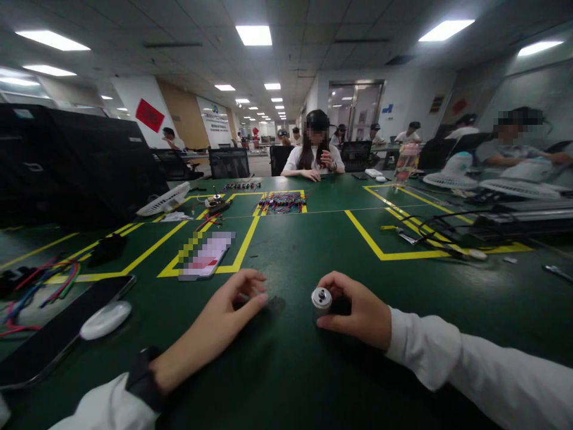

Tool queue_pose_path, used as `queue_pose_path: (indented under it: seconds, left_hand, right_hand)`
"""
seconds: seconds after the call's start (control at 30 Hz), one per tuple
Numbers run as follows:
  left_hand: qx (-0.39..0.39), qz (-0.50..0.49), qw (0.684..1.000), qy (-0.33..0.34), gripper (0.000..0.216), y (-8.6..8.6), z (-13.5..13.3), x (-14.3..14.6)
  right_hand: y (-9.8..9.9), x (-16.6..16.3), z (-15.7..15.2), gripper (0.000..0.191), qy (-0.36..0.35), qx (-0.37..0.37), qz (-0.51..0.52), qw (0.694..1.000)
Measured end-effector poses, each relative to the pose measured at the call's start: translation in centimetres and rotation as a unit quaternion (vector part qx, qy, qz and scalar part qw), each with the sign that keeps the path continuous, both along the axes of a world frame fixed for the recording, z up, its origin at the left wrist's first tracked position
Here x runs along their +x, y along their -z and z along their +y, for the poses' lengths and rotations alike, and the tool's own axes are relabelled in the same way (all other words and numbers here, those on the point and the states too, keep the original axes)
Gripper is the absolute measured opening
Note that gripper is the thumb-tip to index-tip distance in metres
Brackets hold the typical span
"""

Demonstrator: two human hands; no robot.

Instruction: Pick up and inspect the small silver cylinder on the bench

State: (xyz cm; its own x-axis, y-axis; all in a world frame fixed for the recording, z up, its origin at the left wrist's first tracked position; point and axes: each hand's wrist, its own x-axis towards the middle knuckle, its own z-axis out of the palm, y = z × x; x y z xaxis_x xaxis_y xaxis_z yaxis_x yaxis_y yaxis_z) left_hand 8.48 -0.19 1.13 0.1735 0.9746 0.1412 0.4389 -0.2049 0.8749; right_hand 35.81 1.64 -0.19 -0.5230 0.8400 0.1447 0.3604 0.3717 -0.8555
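A small silver cylindrical motor (pixel 321 306) stands upright at the middle of the green table, its short shaft pointing up. My right hand (pixel 360 309) grips it from the right, thumb on the near side and fingers round the far side. To the left of the motor, my left hand (pixel 237 304) hovers over or rests lightly on the tabletop with fingers loosely curved. Its thumb is apart from the fingertips, and nothing shows between them. Beyond that hand lies a phone (pixel 208 255), partly blurred out, inside a yellow taped outline.
At left are a dark phone (pixel 67 328), a white oval object (pixel 106 319), coloured wires (pixel 62 280) and black computer cases (pixel 76 167). Bundled wires (pixel 282 203) lie farther back. Black cables (pixel 430 227) and white fans (pixel 452 173) are at right. A person (pixel 313 149) sits opposite.
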Motion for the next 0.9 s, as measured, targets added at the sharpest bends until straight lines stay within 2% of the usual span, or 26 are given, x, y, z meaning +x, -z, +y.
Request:
queue_pose_path:
  seconds: [0.07,0.17,0.3,0.43,0.6,0.67,0.73,0.83,0.9]
  left_hand:
    - [0.015,0.013,0.998,0.067,0.032,-0.9,-0.1,3.0]
    - [0.063,0.045,0.989,0.124,0.025,-2.2,0.1,6.5]
    - [0.098,0.049,0.983,0.147,0.015,-3.1,0.5,8.3]
    - [0.103,0.020,0.987,0.123,0.013,-3.3,0.7,8.2]
    - [0.119,-0.028,0.991,0.045,0.017,-2.5,1.3,6.5]
    - [0.110,0.009,0.992,0.056,0.016,-1.6,1.6,5.6]
    - [0.099,0.088,0.987,0.092,0.015,-0.4,1.7,4.9]
    - [0.114,0.214,0.962,0.128,0.017,1.0,1.7,4.4]
    - [0.127,0.256,0.949,0.133,0.019,1.4,1.7,4.4]
  right_hand:
    - [0.0,0.0,0.0,0.045,0.001,0.002,0.005,1.000]
    - [0.3,0.2,0.0,0.044,-0.016,0.002,0.023,1.000]
    - [0.5,0.3,0.0,0.042,-0.020,0.014,0.019,1.000]
    - [0.4,0.3,0.0,0.040,-0.016,0.026,0.008,1.000]
    - [0.2,0.5,-0.2,0.040,-0.003,0.033,-0.013,0.999]
    - [0.1,0.6,-0.4,0.040,0.002,0.035,-0.022,0.999]
    - [0.1,0.7,-0.6,0.039,0.004,0.036,-0.025,0.999]
    - [0.0,0.8,-0.7,0.039,0.004,0.037,-0.026,0.999]
    - [0.1,0.8,-0.6,0.039,0.004,0.040,-0.027,0.999]
